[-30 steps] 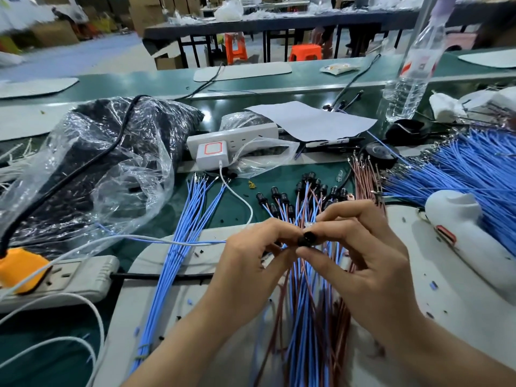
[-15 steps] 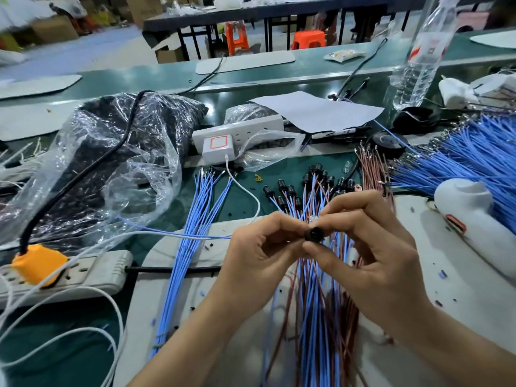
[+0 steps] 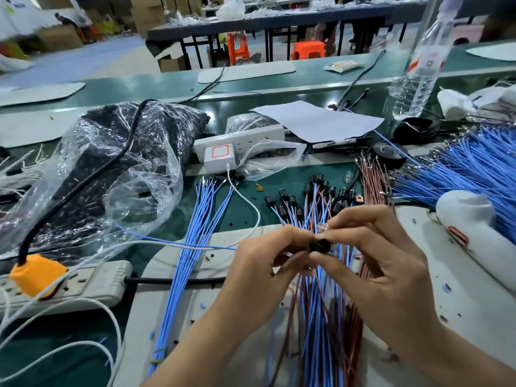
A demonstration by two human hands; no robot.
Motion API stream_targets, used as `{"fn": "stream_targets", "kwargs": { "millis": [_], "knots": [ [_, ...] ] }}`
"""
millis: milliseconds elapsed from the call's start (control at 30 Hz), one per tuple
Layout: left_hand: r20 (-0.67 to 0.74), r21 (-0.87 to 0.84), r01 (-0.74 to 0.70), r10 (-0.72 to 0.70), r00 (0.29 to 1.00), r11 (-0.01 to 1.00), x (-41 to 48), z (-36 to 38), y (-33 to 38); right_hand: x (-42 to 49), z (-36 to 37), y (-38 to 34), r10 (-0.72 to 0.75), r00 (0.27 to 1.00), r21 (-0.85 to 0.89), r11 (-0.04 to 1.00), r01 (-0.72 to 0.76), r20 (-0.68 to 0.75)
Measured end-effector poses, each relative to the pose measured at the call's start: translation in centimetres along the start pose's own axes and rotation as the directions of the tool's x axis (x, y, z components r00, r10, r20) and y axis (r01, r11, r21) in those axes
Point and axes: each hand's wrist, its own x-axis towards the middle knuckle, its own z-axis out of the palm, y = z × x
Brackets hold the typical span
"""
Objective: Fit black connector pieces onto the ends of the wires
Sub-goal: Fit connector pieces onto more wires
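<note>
Pinched between thumb and forefinger of both hands is one black connector piece (image 3: 321,245): the left hand (image 3: 259,263) grips it from the left, the right hand (image 3: 385,263) from the right. Directly under the grip lies a bundle of blue and brown wires (image 3: 321,317). Just beyond it lie fitted connectors (image 3: 315,191), and to its left a blue wire bundle (image 3: 195,247).

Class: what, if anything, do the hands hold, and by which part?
A black connector piece: left hand pinches its left side, right hand its right side, with fingertips.
</note>
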Motion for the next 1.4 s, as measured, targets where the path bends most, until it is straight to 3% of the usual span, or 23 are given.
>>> {"fn": "stream_targets", "kwargs": {
  "millis": [100,267,367,500,667,867,1167,1300,1400],
  "knots": [
    [-0.004,-0.063,0.036,-0.036,0.999,0.997,-0.1,0.2,-0.1,0.5,-0.1,0.1,0.038,0.999,0.006,0.999,-0.038,-0.017],
    [-0.003,-0.313,0.077,-0.083,0.997,0.947,-0.2,0.2,0.2,0.7,0.1,0.0,0.066,0.997,-0.014,0.998,-0.066,0.031],
    [-0.019,-0.257,0.073,-0.08,0.997,0.964,-0.1,0.1,0.2,0.9,-0.1,-0.1,0.064,0.997,0.009,0.998,-0.065,0.051],
    [-0.073,-0.178,0.129,-0.144,0.987,0.976,0.2,-0.2,0.1,0.9,-0.7,-0.3,0.126,0.992,0.142,0.982,-0.121,-0.026],
    [-0.085,-0.106,0.112,-0.121,0.989,0.988,0.2,-0.3,-0.1,0.8,-0.4,-0.8,0.24,0.971,0.318,0.919,-0.232,0.015],
    [-0.068,-0.086,0.102,-0.108,0.992,0.991,0.2,-0.3,-0.2,0.7,-0.3,-0.8,0.24,0.969,0.41,0.88,-0.239,0.049],
    [-0.057,-0.001,0.057,-0.057,0.997,0.998,0.3,-0.4,-0.5,1.0,-0.6,-0.6,0.257,0.962,0.28,0.921,-0.272,0.088],
    [-0.049,0.062,0.039,-0.036,0.998,0.997,0.4,-0.4,-0.5,1.0,-0.5,-0.4,0.212,0.97,0.199,0.952,-0.232,0.117],
    [-0.041,0.115,0.032,-0.027,0.999,0.993,0.4,-0.6,-0.5,1.3,-0.7,-0.2,0.112,0.984,0.063,0.991,-0.121,0.139]
  ]
}}
